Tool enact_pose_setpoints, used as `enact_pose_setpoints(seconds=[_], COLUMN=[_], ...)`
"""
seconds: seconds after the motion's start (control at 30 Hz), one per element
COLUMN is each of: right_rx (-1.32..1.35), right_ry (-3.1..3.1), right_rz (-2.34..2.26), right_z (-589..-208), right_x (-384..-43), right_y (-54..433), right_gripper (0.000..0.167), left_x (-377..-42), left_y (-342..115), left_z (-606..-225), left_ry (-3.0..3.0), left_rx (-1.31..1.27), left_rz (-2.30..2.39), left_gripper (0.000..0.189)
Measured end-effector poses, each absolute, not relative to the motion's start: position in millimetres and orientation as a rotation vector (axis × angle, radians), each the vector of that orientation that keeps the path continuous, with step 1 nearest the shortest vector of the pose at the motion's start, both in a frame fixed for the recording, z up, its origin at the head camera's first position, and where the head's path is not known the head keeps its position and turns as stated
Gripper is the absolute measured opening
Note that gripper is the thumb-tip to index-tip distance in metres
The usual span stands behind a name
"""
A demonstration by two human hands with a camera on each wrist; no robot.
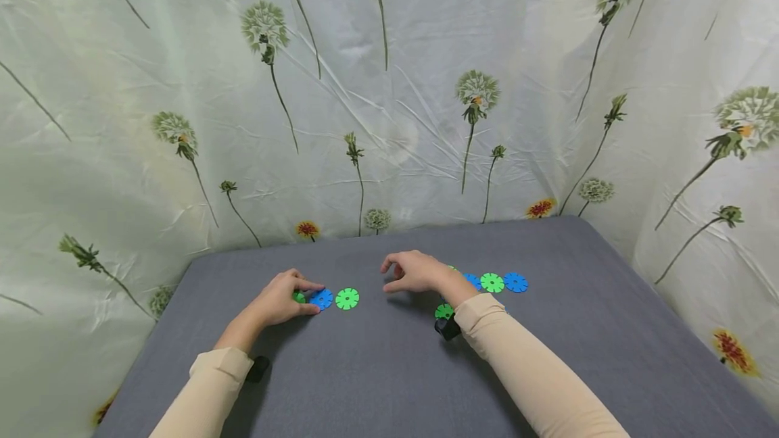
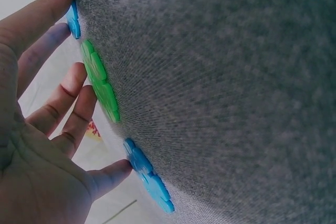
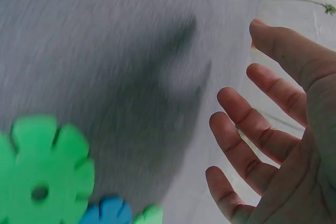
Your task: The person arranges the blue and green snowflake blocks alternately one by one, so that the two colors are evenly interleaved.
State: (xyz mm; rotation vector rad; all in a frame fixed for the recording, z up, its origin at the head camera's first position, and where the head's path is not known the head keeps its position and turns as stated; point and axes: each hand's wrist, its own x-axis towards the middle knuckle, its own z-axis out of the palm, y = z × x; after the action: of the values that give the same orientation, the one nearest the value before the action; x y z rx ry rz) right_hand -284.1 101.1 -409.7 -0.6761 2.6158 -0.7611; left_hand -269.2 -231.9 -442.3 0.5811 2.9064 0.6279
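Note:
My left hand (image 1: 278,301) rests at the table's left, thumb and index fingertip at opposite edges of a flat, notched blue interlocking disc (image 1: 321,299), pinching it. A green disc (image 1: 298,297) lies partly under that hand, and another green disc (image 1: 347,299) sits just right of the blue one. In the left wrist view the row runs on below the fingers with a green disc (image 2: 101,82) and a further blue disc (image 2: 148,177), where the little fingertip is right at the edge. Raised over the middle of the table, my right hand (image 1: 416,273) holds nothing, its fingers loosely bent and spread.
Right of and behind my right hand lie more discs, among them a green one (image 1: 492,282), a blue one (image 1: 516,282) and a nearer green one (image 1: 444,311). The grey table (image 1: 353,377) meets a flower-printed curtain (image 1: 402,127) at the back.

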Motion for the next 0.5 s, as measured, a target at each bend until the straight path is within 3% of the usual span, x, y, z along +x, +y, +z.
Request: enact_pose_setpoints(seconds=[0.5], right_rx=[-0.595], right_ry=[2.676], right_rz=[-0.585], right_z=[-405.8], right_x=[-280.2], right_y=[155.1], right_gripper=[0.025], left_x=[-273.1], left_y=[-228.1], left_z=[-438.6], left_ry=[2.901], left_rx=[0.61], left_rz=[0.659], left_gripper=[0.051])
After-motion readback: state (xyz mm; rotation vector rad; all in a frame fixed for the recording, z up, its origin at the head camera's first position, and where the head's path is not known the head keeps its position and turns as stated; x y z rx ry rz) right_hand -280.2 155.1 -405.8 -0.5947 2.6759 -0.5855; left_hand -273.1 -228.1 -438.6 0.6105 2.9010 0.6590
